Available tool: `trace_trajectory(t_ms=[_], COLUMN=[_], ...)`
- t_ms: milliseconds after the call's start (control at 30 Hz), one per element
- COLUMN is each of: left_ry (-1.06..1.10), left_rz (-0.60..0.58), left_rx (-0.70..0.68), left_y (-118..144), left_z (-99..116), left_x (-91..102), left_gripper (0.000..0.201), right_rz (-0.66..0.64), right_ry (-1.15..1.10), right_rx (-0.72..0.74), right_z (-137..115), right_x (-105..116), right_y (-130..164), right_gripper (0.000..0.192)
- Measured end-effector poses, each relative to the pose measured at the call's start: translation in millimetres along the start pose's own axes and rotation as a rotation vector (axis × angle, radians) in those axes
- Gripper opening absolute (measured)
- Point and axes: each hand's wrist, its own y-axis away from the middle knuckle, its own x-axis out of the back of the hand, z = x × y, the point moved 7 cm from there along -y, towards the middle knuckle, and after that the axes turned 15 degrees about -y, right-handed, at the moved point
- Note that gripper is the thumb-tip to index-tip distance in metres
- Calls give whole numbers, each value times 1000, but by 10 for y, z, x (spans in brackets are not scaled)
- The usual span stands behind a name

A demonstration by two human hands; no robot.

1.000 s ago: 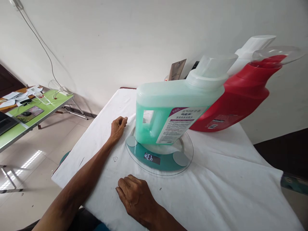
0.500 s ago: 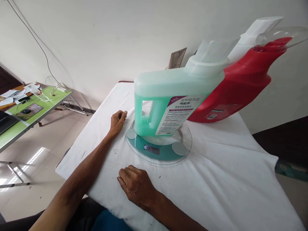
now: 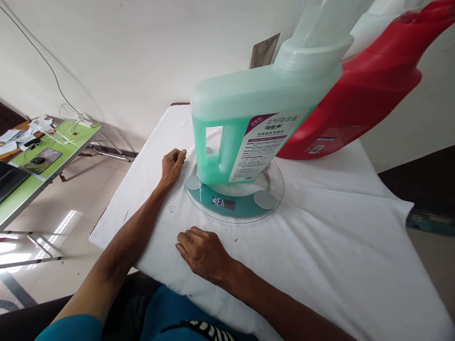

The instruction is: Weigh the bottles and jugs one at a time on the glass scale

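Note:
A large jug of green liquid [image 3: 213, 163] stands upright on a round glass scale [image 3: 208, 206], its label facing right of the handle hole. Lit digits show on the scale's display [image 3: 223, 202], upside down to me. My left hand [image 3: 172, 166] rests on the cloth just left of the scale, fingers curled closed, nothing seen in them and not touching the jug. Nearer to me, my right hand [image 3: 199, 248] lies as a loose fist below the scale's front edge, with no object visible in it.
A red bottle [image 3: 355, 104] and a white bottle [image 3: 368, 31] stand behind the jug, near the wall. A brown packet [image 3: 265, 49] shows behind it. White cloth [image 3: 320, 265] covers the table. A green table [image 3: 71, 137] with papers and a laptop stands at the left.
The camera has tilted downward, so the table items sit higher in view and more of my blue shirt shows. The display digits read more sharply. Both hands stay in place.

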Motion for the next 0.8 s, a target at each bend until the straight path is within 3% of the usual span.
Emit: trace_trajectory(t_ms=[800], left_ry=[-20], left_rz=[-12], left_rx=[1], left_y=[-3], left_z=[-5], left_x=[-6], left_gripper=[43], right_rz=[-11], right_ry=[5], right_rx=[-19], right_z=[9], right_x=[-16], right_y=[4], right_gripper=[22])
